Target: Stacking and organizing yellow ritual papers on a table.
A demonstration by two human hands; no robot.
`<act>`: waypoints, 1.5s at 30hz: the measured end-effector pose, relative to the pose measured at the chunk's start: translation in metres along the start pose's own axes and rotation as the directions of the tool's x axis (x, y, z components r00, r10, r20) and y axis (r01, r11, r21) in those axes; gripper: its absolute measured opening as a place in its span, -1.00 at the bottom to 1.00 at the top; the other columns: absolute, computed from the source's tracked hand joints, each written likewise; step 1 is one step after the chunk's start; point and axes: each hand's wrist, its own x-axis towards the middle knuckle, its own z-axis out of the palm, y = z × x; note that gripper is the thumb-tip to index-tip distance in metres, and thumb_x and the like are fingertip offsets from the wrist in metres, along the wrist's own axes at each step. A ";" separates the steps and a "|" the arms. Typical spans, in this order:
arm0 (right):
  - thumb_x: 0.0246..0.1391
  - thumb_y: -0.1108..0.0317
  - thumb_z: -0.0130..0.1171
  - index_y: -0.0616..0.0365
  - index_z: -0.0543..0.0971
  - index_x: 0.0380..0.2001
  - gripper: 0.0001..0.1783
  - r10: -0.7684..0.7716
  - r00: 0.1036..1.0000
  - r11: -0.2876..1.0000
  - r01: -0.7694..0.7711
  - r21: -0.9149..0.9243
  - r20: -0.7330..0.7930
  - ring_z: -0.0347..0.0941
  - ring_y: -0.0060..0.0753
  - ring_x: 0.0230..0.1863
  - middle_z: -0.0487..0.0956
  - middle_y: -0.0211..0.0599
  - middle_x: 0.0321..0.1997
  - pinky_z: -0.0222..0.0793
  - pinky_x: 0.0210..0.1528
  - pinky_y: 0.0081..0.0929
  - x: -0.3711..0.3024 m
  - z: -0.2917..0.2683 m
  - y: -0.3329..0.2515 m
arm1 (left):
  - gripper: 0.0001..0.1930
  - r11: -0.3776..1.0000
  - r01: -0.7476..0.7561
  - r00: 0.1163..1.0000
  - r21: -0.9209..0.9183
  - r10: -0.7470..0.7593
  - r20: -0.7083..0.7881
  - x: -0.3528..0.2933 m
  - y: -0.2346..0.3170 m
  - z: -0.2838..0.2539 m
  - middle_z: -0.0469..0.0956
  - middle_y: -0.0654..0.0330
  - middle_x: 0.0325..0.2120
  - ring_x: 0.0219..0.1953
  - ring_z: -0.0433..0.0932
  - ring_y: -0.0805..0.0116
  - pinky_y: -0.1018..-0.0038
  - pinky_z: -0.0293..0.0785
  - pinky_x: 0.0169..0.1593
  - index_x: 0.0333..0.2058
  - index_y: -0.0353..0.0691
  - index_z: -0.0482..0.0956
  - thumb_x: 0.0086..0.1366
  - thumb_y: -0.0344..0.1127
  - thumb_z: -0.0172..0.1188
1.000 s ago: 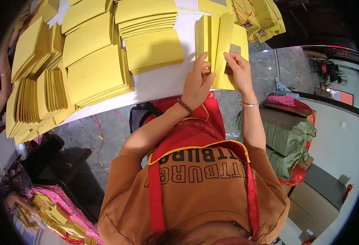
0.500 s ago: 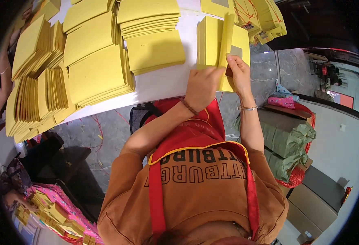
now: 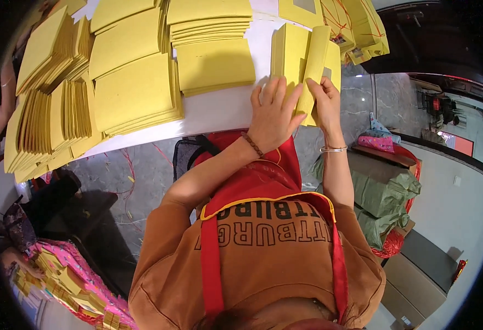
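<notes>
On the near right part of the white table lies a pile of yellow folded paper sheets, some with a grey rectangle on them. One narrow yellow folded paper tilts up from the pile. My right hand pinches its right edge, thumb on top; the other fingers are partly hidden behind it. My left hand lies with its fingers spread over the pile's near left edge, its thumb and forefinger reaching toward the folded paper's near end. It grips nothing.
Several stacks of yellow folded paper cover the table's left and middle. Yellow packets tied with red string sit at the far right. Green wrapped bundles stand on the right. At the far left another person's arm shows.
My left hand has opened and drawn back left from the folded paper, fingers spreading. My right hand still pinches the paper, which now leans further right and shows more of its face.
</notes>
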 end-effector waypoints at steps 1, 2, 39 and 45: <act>0.04 0.42 0.08 0.24 0.46 -0.44 -0.90 -0.001 1.000 1.000 0.001 -0.001 0.000 0.16 -0.81 -0.59 0.32 -0.61 -0.60 0.09 -0.55 -0.78 0.000 0.000 0.001 | -0.43 0.998 -0.045 0.999 0.040 0.046 -0.011 0.000 0.002 -0.001 0.19 -0.02 0.05 0.14 0.08 0.09 0.08 -0.08 0.11 0.06 -0.16 0.26 0.07 -0.11 0.14; 0.04 0.42 0.08 0.23 0.46 -0.44 -0.91 0.004 1.000 1.000 -0.004 0.026 0.002 0.16 -0.81 -0.59 0.32 -0.61 -0.60 0.09 -0.55 -0.78 0.000 0.000 0.001 | -0.42 0.993 -0.090 0.996 0.080 0.091 -0.021 0.000 0.003 -0.002 0.19 -0.02 0.05 0.13 0.09 0.08 0.06 -0.09 0.11 0.07 -0.17 0.25 0.08 -0.11 0.13; 0.08 0.29 0.10 0.08 0.43 -0.54 -0.82 0.021 1.000 0.999 -0.021 -0.040 0.002 0.12 -0.85 -0.58 0.32 -0.67 -0.59 0.01 -0.58 -0.79 -0.004 -0.005 -0.010 | -0.49 0.918 -0.366 0.930 -0.153 0.359 -0.073 0.006 0.017 0.011 0.32 0.03 -0.06 0.08 0.21 0.03 0.22 0.19 0.13 -0.06 -0.22 0.39 -0.07 -0.34 0.24; 0.11 0.33 0.06 0.13 0.44 -0.49 -0.85 -0.010 1.000 1.000 0.010 -0.001 -0.005 0.17 -0.82 -0.55 0.37 -0.61 -0.55 0.11 -0.53 -0.77 -0.003 0.000 -0.009 | -0.51 0.871 -0.192 0.980 -0.453 0.141 -0.143 0.010 0.012 0.011 0.28 -0.02 -0.04 0.05 0.26 0.08 0.31 0.25 0.09 -0.01 -0.34 0.30 0.03 -0.46 0.15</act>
